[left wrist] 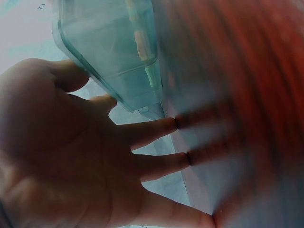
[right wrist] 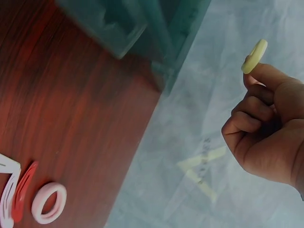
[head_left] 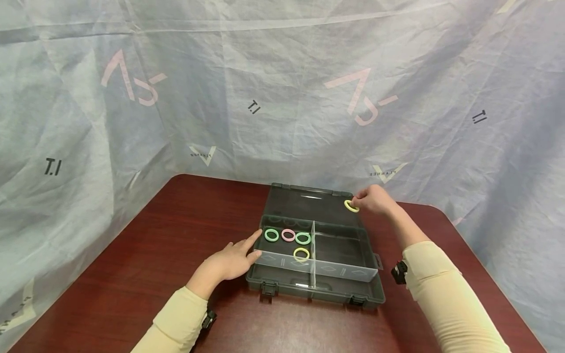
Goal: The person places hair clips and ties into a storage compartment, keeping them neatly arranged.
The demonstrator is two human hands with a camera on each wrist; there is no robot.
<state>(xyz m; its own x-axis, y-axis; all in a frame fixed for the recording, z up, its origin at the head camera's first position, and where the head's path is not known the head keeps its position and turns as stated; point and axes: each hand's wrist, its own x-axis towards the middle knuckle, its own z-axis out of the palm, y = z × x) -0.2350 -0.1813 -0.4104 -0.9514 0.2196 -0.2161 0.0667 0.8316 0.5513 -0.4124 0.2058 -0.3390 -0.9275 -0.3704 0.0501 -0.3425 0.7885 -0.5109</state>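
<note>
In the head view my right hand (head_left: 375, 200) pinches a yellow hair tie (right wrist: 255, 57) between thumb and index finger, above the right side of the raised lid (head_left: 304, 203). The other fingers curl into the palm in the right wrist view. My left hand (head_left: 231, 261), fingers spread, rests its fingertips at the left wall of a dark clear organizer box (head_left: 342, 247). In the box's back left compartment lie a green hair tie (head_left: 271, 241), a pink hair tie (head_left: 288, 240), a second green hair tie (head_left: 303, 244) and a yellow hair tie (head_left: 295, 255).
White dividers (head_left: 344, 269) split the box, and two latches (head_left: 269, 289) line its front. On the reddish wooden table (head_left: 176, 235), the right wrist view shows a pink hair tie (right wrist: 61, 202) beside red clips (right wrist: 20, 197) and pale clips (right wrist: 7, 209). Printed cloth (head_left: 282, 63) hangs behind.
</note>
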